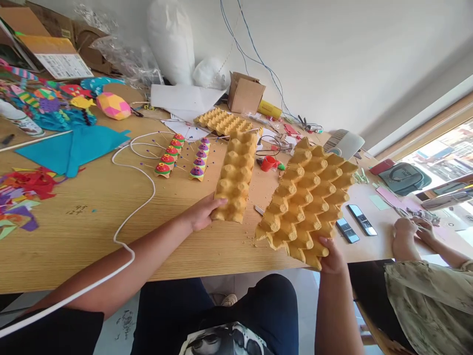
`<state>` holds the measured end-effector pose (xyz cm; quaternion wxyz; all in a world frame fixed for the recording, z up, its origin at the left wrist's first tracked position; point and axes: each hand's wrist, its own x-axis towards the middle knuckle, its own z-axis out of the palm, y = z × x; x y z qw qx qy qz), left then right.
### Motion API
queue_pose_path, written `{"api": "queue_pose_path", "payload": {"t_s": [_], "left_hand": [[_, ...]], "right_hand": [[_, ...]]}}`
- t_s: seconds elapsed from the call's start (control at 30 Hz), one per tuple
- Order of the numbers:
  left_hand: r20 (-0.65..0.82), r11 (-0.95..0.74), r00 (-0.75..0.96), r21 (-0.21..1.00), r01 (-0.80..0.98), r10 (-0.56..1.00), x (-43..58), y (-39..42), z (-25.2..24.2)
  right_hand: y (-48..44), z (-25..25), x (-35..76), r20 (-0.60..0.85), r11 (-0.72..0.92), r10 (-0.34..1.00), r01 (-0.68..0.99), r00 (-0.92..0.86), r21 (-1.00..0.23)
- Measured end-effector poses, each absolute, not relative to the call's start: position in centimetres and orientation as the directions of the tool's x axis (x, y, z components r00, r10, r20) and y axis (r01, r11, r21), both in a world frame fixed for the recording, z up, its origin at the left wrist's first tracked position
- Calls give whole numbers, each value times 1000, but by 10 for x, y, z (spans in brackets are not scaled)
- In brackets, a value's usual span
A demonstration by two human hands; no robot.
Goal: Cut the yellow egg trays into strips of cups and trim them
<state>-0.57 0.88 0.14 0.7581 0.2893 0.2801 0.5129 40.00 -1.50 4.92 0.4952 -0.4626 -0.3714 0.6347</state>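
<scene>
My left hand (204, 211) is closed on the near end of a narrow strip of yellow egg carton (236, 170), two rows of bumps wide. A larger piece of yellow egg tray (306, 197), with a torn left edge, is gripped at its lower right corner by my right hand (333, 254). The two pieces are apart, both lifted above the table. Between them a light-coloured blade-like piece (259, 210) lies on the wood among yellow crumbs. Left of the strip stand painted carton rows, one red and green (169, 157), one purple (200, 159), with pins stuck in them.
Another yellow egg tray (221, 121) lies at the back, near a small cardboard box (246, 93). A red cup (268, 163) stands between my hands' pieces. A white cable (150, 197) crosses the left side beside blue felt (74, 148). Two phones (354, 227) and a co-worker's hands (414, 229) are at right.
</scene>
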Motion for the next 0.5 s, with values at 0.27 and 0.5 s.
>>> {"api": "queue_pose_path", "payload": {"t_s": [0.27,0.5], "left_hand": [[-226,318,226,737,-596,948,5,10,-2],[-244,325,215,705,-630,946,8,12,0]], "right_hand": [[55,120,343,-255,-291,954,-275,-160,-916],[143,153,241,-284,-353,926,-297,-250,-887]]}}
